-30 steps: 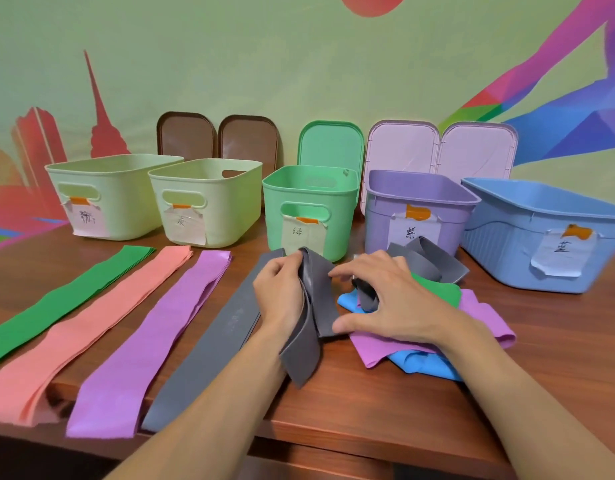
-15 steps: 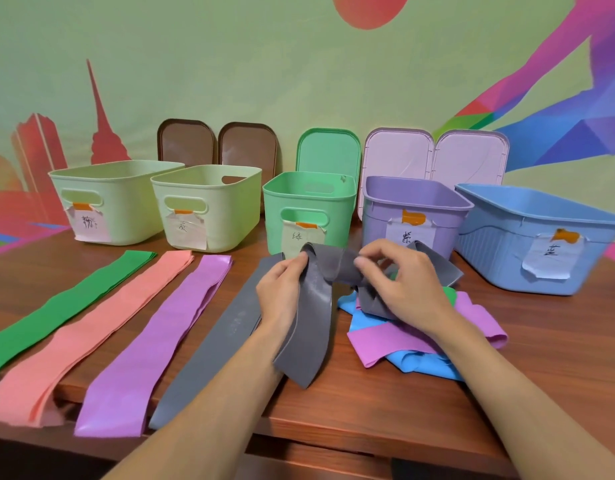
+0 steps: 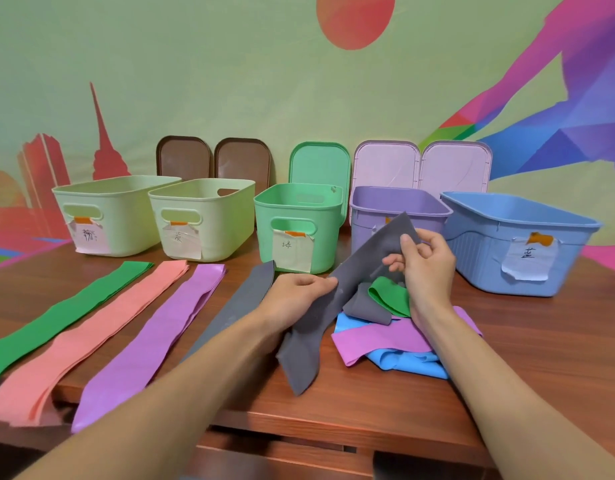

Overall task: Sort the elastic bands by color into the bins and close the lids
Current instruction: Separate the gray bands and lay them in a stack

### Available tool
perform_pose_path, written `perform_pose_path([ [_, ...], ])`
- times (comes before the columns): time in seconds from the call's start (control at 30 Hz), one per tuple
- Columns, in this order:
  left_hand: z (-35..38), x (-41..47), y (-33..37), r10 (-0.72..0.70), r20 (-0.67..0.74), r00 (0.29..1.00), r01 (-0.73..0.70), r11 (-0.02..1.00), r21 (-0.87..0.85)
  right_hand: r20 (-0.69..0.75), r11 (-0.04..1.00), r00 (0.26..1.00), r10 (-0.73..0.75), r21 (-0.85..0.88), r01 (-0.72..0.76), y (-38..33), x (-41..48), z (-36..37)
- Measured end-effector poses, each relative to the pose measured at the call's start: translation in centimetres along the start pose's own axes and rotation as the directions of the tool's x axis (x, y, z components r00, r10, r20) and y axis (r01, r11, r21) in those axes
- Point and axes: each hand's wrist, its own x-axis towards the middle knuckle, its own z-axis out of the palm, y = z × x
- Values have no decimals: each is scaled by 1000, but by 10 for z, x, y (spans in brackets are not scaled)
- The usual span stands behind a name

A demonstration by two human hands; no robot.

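Observation:
A grey elastic band (image 3: 337,306) is stretched between my hands above the table. My left hand (image 3: 295,294) pinches its lower part and my right hand (image 3: 425,268) pinches its upper end, lifted in front of the purple bin (image 3: 399,206). Under it lies a heap with a green band (image 3: 390,296), a purple band (image 3: 378,339) and a blue band (image 3: 406,360). Laid out flat at the left are a green strip (image 3: 56,320), a pink strip (image 3: 101,327), a purple strip (image 3: 167,327) and a grey strip (image 3: 240,306).
Five open bins stand in a row at the back: two pale green (image 3: 126,216) (image 3: 216,220), one mint green (image 3: 299,206), the purple one, one blue (image 3: 513,237). Their lids (image 3: 319,164) lean against the wall. The table's front edge (image 3: 299,427) is near.
My right hand has lifted the grey band's end up and to the right, pulling it out of the heap and unfolding it. My left hand keeps its hold lower down.

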Motion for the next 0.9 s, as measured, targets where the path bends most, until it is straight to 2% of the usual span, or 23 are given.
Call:
perform_pose_path([
  [0.1, -12, -2, 2, 28, 65, 998, -45, 958, 283, -60, 1000, 998, -5, 30, 7, 0, 2, 0],
  [0.2, -24, -6, 7, 12, 116, 993, -58, 912, 406, -99, 997, 995, -3, 82, 11, 1, 4, 0],
  [0.4, -27, -15, 16, 64, 162, 985, -117, 932, 343, -80, 994, 997, 9, 111, 0, 0, 2, 0],
  [0.67, -44, -30, 24, 119, 90, 989, -143, 922, 360, -39, 993, 998, -40, -116, 35, -10, 3, 4],
  [0.8, -66, -40, 32, 60, 82, 995, -81, 954, 290, 55, 992, 998, 44, -118, -38, -25, 5, 27],
  [0.9, -84, -51, 36, -2, 81, 997, -17, 971, 238, 113, 977, 993, 29, -215, -4, -35, 2, 51],
])
